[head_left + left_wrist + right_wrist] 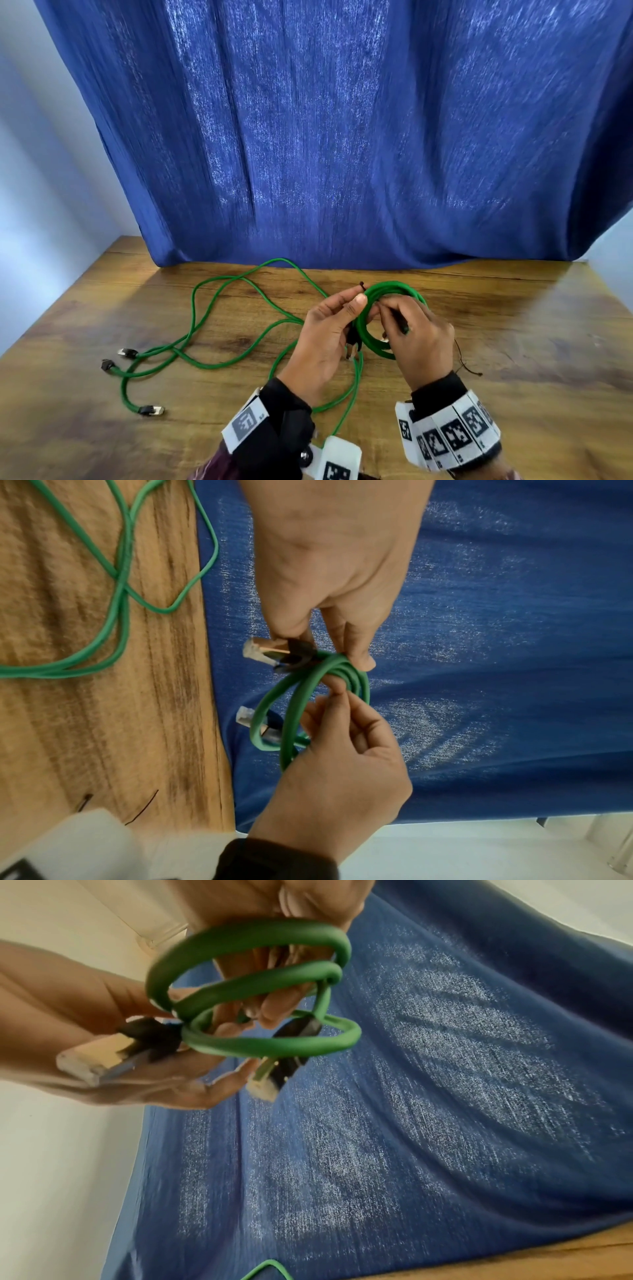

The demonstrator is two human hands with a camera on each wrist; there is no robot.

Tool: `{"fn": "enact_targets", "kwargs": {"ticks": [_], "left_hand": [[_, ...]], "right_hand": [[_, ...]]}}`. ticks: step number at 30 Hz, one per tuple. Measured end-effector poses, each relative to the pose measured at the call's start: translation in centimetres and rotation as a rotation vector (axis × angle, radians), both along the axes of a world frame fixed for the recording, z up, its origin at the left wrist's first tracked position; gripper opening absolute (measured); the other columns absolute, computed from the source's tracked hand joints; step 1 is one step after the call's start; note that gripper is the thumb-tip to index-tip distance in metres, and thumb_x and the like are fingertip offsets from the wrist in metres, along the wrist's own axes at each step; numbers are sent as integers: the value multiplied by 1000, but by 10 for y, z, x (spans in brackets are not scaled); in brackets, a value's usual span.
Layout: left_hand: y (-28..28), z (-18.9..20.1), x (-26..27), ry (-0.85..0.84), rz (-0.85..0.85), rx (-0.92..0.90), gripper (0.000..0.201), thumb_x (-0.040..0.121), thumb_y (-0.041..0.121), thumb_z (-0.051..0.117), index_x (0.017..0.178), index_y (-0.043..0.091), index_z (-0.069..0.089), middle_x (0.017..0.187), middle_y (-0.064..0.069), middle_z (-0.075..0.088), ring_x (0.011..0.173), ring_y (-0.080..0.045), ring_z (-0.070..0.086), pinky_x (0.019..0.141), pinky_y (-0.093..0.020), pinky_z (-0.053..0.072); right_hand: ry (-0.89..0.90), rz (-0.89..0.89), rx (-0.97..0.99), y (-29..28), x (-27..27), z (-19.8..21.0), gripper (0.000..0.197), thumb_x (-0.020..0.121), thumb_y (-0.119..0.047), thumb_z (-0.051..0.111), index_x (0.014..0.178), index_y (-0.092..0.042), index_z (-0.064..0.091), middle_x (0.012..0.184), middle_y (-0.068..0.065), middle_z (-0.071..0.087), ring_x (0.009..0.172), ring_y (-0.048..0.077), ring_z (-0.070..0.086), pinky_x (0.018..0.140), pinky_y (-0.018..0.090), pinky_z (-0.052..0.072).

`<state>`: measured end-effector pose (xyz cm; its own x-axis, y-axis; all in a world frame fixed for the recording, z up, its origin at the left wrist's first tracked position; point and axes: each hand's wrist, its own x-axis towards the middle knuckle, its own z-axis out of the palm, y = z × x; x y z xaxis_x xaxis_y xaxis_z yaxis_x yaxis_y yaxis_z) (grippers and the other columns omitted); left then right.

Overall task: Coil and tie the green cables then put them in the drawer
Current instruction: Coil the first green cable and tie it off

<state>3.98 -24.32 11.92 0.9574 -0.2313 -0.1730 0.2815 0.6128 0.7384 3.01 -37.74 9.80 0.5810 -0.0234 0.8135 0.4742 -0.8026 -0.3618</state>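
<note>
A coiled green cable (390,285) is held up over the wooden table (513,308) between both hands. My left hand (356,301) grips the coil's left side with thumb and fingers, and one black-and-metal connector (263,650) lies under its fingers. My right hand (383,308) reaches into the coil and pinches a thin black tie (362,285) against the loops. The left wrist view shows the coil (308,696) with a second connector (246,718) hanging inside it. In the right wrist view the loops (257,988) wrap round my fingers.
Loose green cables (205,301) sprawl over the table's left half, their connectors (128,353) near the left edge. Thin dark ties (462,359) lie to the right of my right hand. A blue curtain (342,137) hangs along the table's back. No drawer is in view.
</note>
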Motion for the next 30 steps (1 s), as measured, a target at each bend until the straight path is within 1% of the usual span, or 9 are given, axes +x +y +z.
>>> {"fn": "enact_targets", "kwargs": {"ticks": [4,7,10,12,16,19,24,27,30], "left_hand": [[-3,2,0,35,21,-4,18,85,1,56,98,4,68,80,-8,73,67,-13,69,65,-19,56],[-5,5,2,56,48,4,13,84,-1,57,88,3,69,75,-8,73,63,-13,69,62,-19,56],[-6,3,4,108,123,13,14,84,-1,59,76,3,70,74,-9,71,61,-16,68,60,-21,57],[-7,3,3,114,139,28,15,84,-1,59,73,3,69,74,-9,71,61,-16,68,61,-22,58],[-10,8,1,85,141,77,18,85,-2,58,72,4,70,69,-7,71,58,-16,67,62,-23,57],[-14,13,0,63,139,90,17,85,-2,58,73,3,69,67,-7,70,56,-15,66,60,-22,57],[-17,21,-5,-16,157,135,11,85,-4,58,82,-4,68,68,-9,71,59,-13,67,59,-21,57],[-18,23,-6,-36,175,184,11,84,-3,59,83,-3,70,68,-11,71,60,-15,67,61,-22,57],[-19,25,-6,-32,188,199,12,84,-5,59,81,-3,70,70,-13,71,62,-18,68,63,-24,58]], "right_hand": [[42,-8,34,-1,-1,1,5,78,-13,70,79,-9,71,75,-1,71,60,7,63,59,13,47],[91,24,189,-1,-6,5,9,74,-7,76,80,-9,70,74,-3,70,61,2,62,58,13,49],[136,69,355,0,-10,13,10,74,-8,76,77,-14,68,72,-7,68,64,3,64,58,13,51],[169,89,428,0,-10,17,16,74,-7,76,79,-21,69,74,-9,69,65,3,65,60,14,51],[188,163,457,0,-9,24,22,79,-3,71,88,-23,72,84,-9,69,76,5,66,69,19,52],[172,193,443,1,-9,29,21,81,-5,67,91,-23,70,89,-12,69,83,2,65,74,18,51],[181,177,485,4,-10,32,23,79,-8,71,97,-20,64,81,-12,70,76,-2,66,69,11,50],[169,148,510,5,-11,34,19,75,-10,75,85,-15,60,69,-14,67,70,-3,65,63,6,46],[131,146,407,5,-11,34,9,77,-12,75,79,-16,67,71,-15,66,65,-1,64,61,8,48]]}}
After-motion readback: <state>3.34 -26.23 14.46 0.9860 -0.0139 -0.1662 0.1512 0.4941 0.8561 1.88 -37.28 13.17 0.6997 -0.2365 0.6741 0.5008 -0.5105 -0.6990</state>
